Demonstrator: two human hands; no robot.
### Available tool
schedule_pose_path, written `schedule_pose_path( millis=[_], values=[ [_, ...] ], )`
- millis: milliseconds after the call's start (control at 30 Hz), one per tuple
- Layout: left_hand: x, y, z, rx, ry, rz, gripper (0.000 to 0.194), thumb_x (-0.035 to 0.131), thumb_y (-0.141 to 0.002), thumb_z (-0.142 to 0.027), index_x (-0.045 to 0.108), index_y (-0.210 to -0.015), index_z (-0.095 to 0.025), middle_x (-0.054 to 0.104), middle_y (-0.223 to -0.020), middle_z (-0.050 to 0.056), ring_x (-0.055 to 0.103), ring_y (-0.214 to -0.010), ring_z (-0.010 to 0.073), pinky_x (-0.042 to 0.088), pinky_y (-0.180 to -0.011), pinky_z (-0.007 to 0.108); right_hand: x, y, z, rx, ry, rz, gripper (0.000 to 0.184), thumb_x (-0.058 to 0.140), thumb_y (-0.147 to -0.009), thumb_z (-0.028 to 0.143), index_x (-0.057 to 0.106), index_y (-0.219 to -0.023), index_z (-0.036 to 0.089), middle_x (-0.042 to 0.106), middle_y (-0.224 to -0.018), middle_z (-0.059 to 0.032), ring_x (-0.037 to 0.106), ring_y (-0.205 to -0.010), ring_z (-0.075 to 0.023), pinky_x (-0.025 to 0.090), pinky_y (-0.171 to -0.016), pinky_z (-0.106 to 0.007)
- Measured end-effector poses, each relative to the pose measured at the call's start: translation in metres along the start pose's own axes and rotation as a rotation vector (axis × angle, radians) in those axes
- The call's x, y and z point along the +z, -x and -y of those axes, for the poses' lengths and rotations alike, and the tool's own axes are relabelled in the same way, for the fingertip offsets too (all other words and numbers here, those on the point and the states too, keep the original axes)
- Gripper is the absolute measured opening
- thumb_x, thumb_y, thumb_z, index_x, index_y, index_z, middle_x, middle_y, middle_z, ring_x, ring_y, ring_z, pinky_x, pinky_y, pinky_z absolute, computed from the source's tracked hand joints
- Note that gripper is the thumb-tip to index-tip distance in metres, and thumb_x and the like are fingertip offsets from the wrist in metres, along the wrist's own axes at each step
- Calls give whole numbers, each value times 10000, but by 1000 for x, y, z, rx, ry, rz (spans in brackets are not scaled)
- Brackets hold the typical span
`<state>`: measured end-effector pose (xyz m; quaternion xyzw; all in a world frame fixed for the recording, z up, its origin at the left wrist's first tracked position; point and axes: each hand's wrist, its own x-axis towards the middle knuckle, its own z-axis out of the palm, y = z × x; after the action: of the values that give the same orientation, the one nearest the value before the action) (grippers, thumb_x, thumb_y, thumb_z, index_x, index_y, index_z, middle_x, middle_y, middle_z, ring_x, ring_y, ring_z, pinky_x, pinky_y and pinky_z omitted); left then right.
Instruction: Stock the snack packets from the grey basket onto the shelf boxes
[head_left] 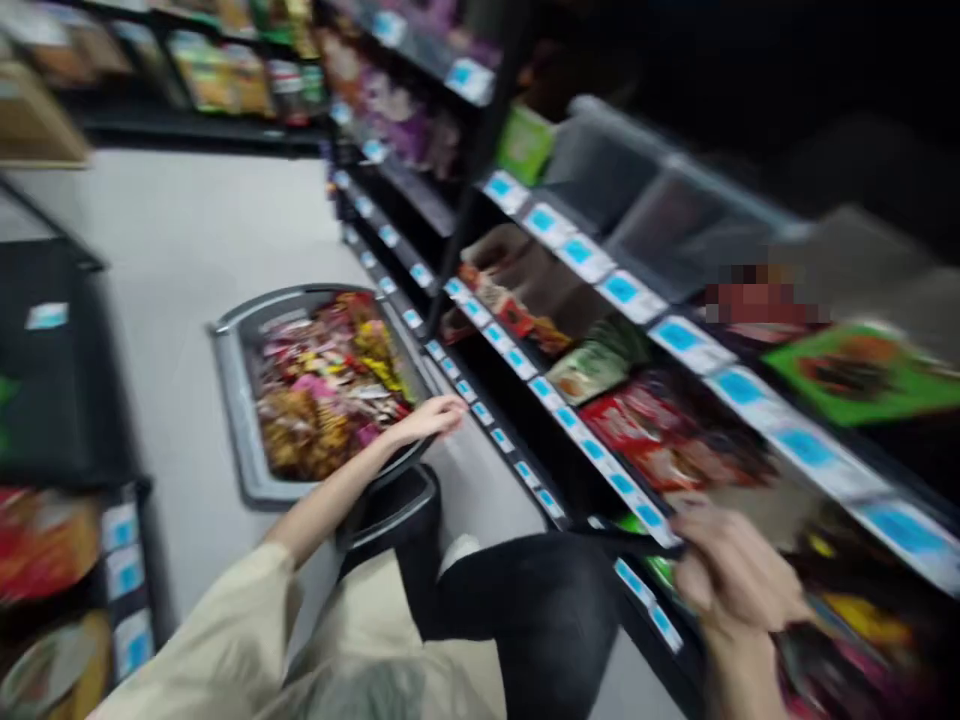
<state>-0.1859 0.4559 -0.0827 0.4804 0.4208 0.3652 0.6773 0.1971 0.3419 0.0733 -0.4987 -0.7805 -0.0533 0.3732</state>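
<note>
A grey basket (289,492) is standing on the floor (202,220), containing wrapped packets (322,385). The left hand (429,420) is lying at its near right rim, fingers half curled; the right hand (739,565) is overlapping the shelf edge (592,450), fingers bent. Blur is hiding any grip.
</note>
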Motion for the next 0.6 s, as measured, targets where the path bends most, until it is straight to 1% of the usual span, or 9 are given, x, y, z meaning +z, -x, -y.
schedule_pose_path(
  millis=[33, 67, 167, 233, 267, 367, 467, 533, 600],
  values=[
    [-4, -3, 5, 0, 19, -14, 335, 704, -750, -335, 645, -1029, -159, 640, -709, -13, 513, -525, 98, 371, -490, 199, 31, -10, 17, -180, -57, 119, 188, 587, -837, 164, 729, -832, 287, 736, -770, -46, 732, -760, -265, 577, -722, -409],
    [-6, -4, 10, 26, 30, 34, 314, 678, -783, -320, 636, -1049, -159, 657, -735, -4, 541, -545, 104, 397, -506, 203, 64, -20, 37, -302, -105, 241, 262, 560, -868, 133, 755, -966, 278, 778, -913, -67, 750, -844, -259, 596, -780, -410],
    [-5, -5, 20, 123, -7, 23, 249, 638, -852, -305, 632, -1046, -149, 631, -688, -20, 527, -531, 97, 413, -536, 208, 159, -39, 99, -464, -102, 615, 352, 485, -973, 134, 734, -1210, 209, 777, -1135, -126, 739, -1032, -278, 613, -865, -423],
    [-4, -5, 20, 184, -90, -71, 200, 614, -882, -280, 651, -1020, -139, 602, -647, -31, 518, -549, 98, 428, -582, 216, 208, -36, 126, -528, -127, 743, 395, 458, -986, 124, 710, -1286, 176, 748, -1264, -146, 694, -1187, -305, 598, -961, -469],
    [-6, -5, 19, 210, -144, -132, 187, 592, -899, -265, 662, -1017, -136, 597, -645, -29, 528, -573, 105, 441, -615, 224, 225, -30, 134, -536, -135, 782, 418, 444, -993, 119, 694, -1323, 174, 730, -1313, -150, 671, -1236, -310, 587, -992, -487],
    [-21, -4, 11, 277, -406, -350, 215, 511, -952, -224, 685, -1047, -139, 641, -737, 9, 581, -682, 144, 478, -735, 271, 248, 1, 141, -522, -105, 834, 458, 422, -1023, 142, 628, -1431, 177, 628, -1485, -168, 576, -1384, -328, 555, -1045, -523],
    [-41, 6, 3, 284, -871, -515, 240, 522, -941, -167, 685, -1114, -135, 692, -1038, 120, 625, -982, 242, 472, -939, 359, 243, 21, 142, -506, -46, 874, 482, 444, -1047, 216, 554, -1512, 151, 482, -1623, -183, 453, -1500, -366, 548, -1049, -533],
    [-52, 16, 1, 162, -1164, -564, 326, 553, -898, -119, 659, -1207, -112, 643, -1241, 196, 562, -1180, 313, 415, -1054, 434, 237, 23, 144, -502, -32, 917, 501, 462, -1050, 244, 530, -1533, 128, 443, -1648, -186, 424, -1519, -379, 549, -1050, -535],
    [-57, 25, 1, -40, -1343, -581, 402, 564, -876, -95, 636, -1272, -81, 601, -1329, 244, 505, -1264, 356, 340, -1123, 508, 233, 18, 148, -501, -23, 953, 506, 474, -1047, 240, 527, -1534, 114, 440, -1649, -190, 422, -1520, -386, 549, -1054, -542]
  ],
)
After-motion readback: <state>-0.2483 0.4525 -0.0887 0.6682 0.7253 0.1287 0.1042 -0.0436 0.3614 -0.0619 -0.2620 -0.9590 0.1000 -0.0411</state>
